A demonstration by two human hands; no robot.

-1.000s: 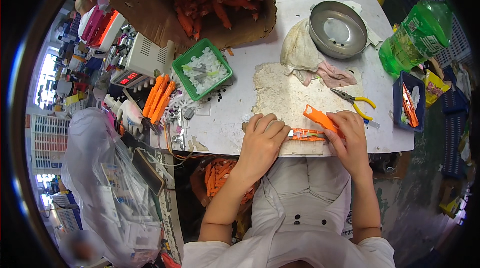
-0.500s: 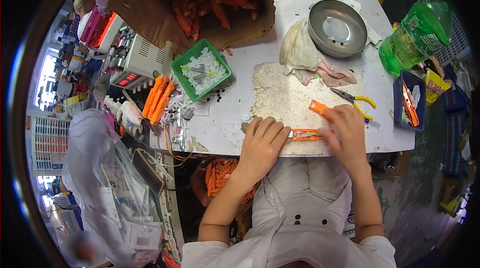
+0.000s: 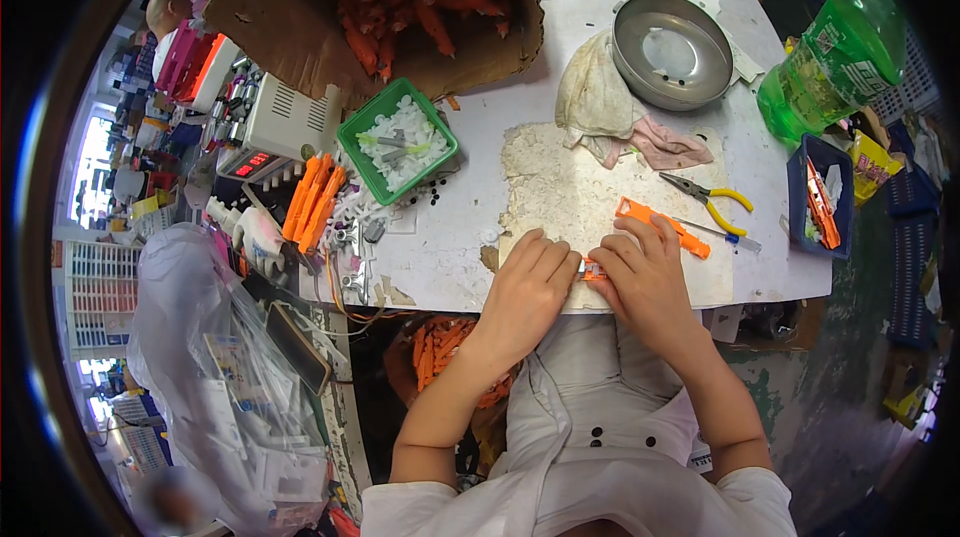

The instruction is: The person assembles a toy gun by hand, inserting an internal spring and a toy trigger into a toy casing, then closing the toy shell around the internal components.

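My left hand (image 3: 528,285) is closed with its fingers together at the table's front edge, gripping one end of a narrow orange plastic casing (image 3: 593,270). Only a short stretch of that casing, with small pale parts in it, shows between my hands. My right hand (image 3: 648,277) bends over its other end, fingers pressed down on it. Just beyond the right fingertips lies a second long orange casing piece (image 3: 680,235), slanting to the right. Pliers with yellow handles (image 3: 725,207) and a thin screwdriver with a blue end (image 3: 742,242) rest beside it.
A green tray of white plastic bits (image 3: 352,145) and a cardboard box of orange parts (image 3: 270,32) stand at the far left. Orange casings (image 3: 312,202) lie below a white device (image 3: 285,117). A metal bowl (image 3: 625,47), cloth (image 3: 590,97), green bottle (image 3: 825,67) and blue bin (image 3: 800,202) occupy the right.
My right hand has let go of the loose orange piece, now lying on the table, and come down leftward onto the casing by my left hand. The left hand stays put.
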